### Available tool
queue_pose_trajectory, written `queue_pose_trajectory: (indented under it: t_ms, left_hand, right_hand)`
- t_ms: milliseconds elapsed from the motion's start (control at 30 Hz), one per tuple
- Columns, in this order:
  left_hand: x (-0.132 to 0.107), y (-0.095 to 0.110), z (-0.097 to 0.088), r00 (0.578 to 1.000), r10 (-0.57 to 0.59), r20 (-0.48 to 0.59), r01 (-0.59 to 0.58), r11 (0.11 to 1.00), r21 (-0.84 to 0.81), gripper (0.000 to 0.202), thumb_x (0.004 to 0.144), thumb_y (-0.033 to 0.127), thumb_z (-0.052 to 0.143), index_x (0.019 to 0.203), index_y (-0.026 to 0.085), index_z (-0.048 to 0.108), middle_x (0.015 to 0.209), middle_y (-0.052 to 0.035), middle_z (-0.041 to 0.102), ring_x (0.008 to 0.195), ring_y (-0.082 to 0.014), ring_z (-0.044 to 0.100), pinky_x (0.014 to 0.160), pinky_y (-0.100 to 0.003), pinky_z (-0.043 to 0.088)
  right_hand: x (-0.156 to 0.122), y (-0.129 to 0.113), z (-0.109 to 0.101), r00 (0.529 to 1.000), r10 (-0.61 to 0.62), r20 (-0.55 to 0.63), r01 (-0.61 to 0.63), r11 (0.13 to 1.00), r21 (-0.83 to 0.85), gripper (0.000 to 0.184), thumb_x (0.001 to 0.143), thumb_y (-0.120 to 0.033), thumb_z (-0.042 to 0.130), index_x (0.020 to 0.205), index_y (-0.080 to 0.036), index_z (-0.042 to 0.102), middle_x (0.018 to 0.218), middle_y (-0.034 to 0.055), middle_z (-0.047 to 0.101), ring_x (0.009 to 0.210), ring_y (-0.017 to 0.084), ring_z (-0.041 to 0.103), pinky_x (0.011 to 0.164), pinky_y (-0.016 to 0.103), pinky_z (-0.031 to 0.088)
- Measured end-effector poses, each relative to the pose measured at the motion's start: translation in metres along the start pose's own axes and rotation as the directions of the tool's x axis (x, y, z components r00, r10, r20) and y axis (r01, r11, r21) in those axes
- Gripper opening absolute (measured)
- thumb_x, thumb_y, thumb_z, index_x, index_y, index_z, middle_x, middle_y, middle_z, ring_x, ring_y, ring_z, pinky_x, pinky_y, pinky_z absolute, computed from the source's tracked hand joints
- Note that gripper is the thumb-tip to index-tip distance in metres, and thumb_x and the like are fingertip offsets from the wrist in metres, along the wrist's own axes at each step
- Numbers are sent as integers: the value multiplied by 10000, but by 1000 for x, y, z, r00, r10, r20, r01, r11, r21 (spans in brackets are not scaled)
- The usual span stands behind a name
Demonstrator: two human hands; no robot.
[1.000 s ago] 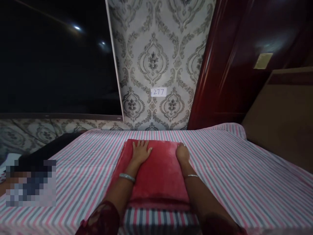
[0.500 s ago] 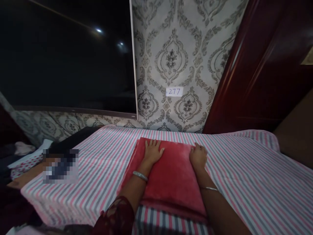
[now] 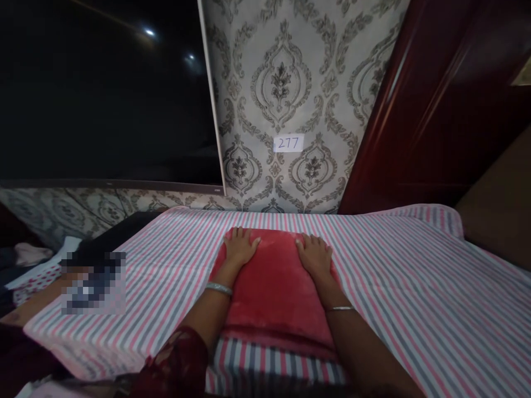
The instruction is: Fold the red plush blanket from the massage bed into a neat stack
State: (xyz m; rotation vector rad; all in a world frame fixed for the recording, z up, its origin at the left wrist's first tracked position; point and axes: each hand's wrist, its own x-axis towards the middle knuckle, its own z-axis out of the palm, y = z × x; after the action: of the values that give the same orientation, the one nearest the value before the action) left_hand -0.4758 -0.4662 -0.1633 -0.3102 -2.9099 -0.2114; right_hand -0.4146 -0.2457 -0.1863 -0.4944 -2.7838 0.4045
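Note:
A folded red plush cloth (image 3: pixel 277 287) lies flat in front of me, its thick folded edge towards me. My left hand (image 3: pixel 240 246) rests open on its far left corner, fingers spread. On the far right corner, my right hand (image 3: pixel 315 254) lies palm down with its fingers stretched out. Neither hand grips the cloth. A striped pink, grey and white cover (image 3: pixel 166 265) spreads under it.
A large dark television (image 3: pixel 103 99) hangs at the left of the patterned wall. A paper label (image 3: pixel 289 143) marked 277 is stuck on the wall. At the right stands a dark red wooden panel (image 3: pixel 398 138). Piled fabrics (image 3: pixel 37 279) lie at the far left.
My right hand has gone from curled at the cloth's right edge to lying flat on it. My left hand has shifted to the far left corner. The view has turned slightly.

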Motion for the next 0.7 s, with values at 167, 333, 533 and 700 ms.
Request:
queue_pose_trajectory:
  t_ms: [167, 333, 533, 700]
  left_hand:
    - [-1, -2, 10, 1000, 2, -30, -1, 1000, 13, 598, 976, 547, 345, 1440, 199, 491, 1511, -177, 435, 1403, -362, 322, 1078, -620, 337]
    - [4, -7, 9, 1000, 10, -16, -10, 1000, -17, 541, 997, 455, 324, 1444, 193, 479, 1508, -165, 438, 1406, -331, 332, 1078, -577, 373]
    - [2, -5, 8, 1000, 16, -10, -16, 1000, -6, 538, 998, 420, 322, 1458, 180, 462, 1517, -178, 423, 1408, -352, 326, 1057, -618, 387]
    - [3, -4, 7, 1000, 8, -6, -8, 1000, -12, 552, 993, 442, 308, 1456, 186, 466, 1521, -173, 425, 1413, -347, 335, 1076, -621, 374]
  right_hand:
    - [5, 4, 2, 1000, 0, 1, 0, 1000, -1, 519, 1031, -464, 320, 1451, -215, 497, 1480, 128, 480, 1364, 300, 359, 1105, 513, 256]
    - [7, 6, 4, 1000, 6, 14, -6, 1000, 10, 531, 1034, -477, 303, 1470, -229, 477, 1506, 117, 453, 1390, 296, 327, 1109, 516, 247]
    - [5, 5, 4, 1000, 10, -3, -10, 1000, 23, 516, 1032, -460, 322, 1463, -227, 485, 1501, 108, 464, 1394, 295, 323, 1122, 525, 230]
    - [1, 1, 1, 999, 6, -40, -5, 1000, 23, 509, 1037, -444, 317, 1446, -205, 502, 1465, 125, 501, 1366, 296, 363, 1119, 514, 243]
